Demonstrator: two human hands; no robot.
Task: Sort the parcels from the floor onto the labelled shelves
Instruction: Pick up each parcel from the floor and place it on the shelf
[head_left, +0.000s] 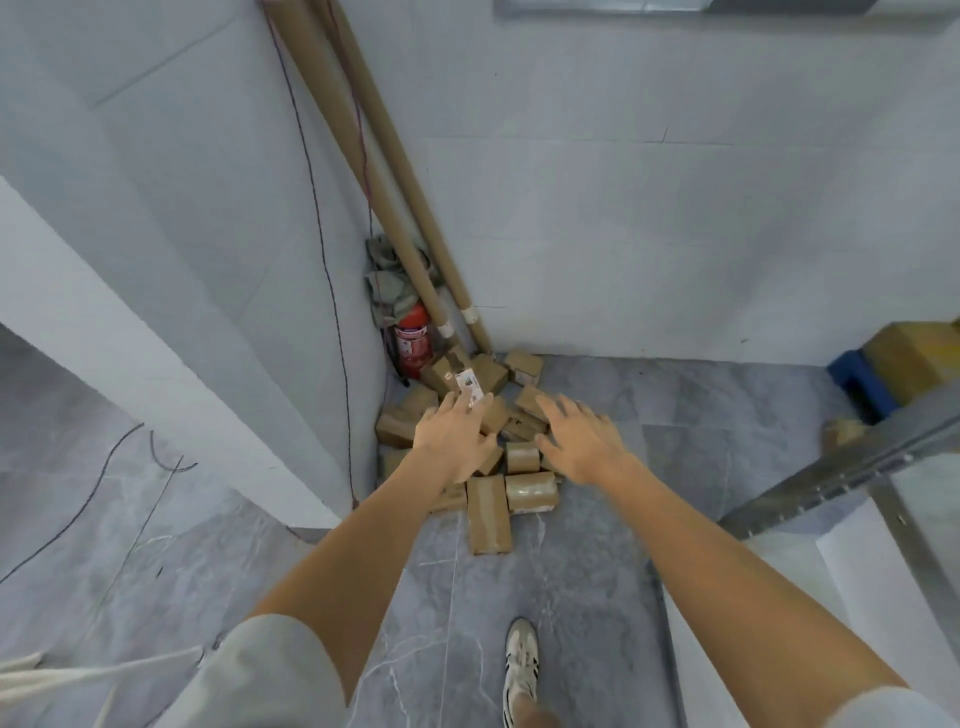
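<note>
Corner at 12 o'clock: pale white tiled walls (623, 208) meet a grey veined tile floor (597, 571). Long brown cardboard tubes (395, 171) lean there, a red cylindrical fire extinguisher (413, 340) beside their foot. A thin dark cable (327, 260) hangs at 10 o'clock.

Two long cardboard tubes (384, 171) lean beside the red fire extinguisher (413, 340), with crumpled cloth (387, 283) just behind it.

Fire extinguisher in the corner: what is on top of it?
A crumpled grey-green cloth is bundled over the fire extinguisher, covering its head. Brown parcels hide its base, so what it stands on cannot be seen.
</note>
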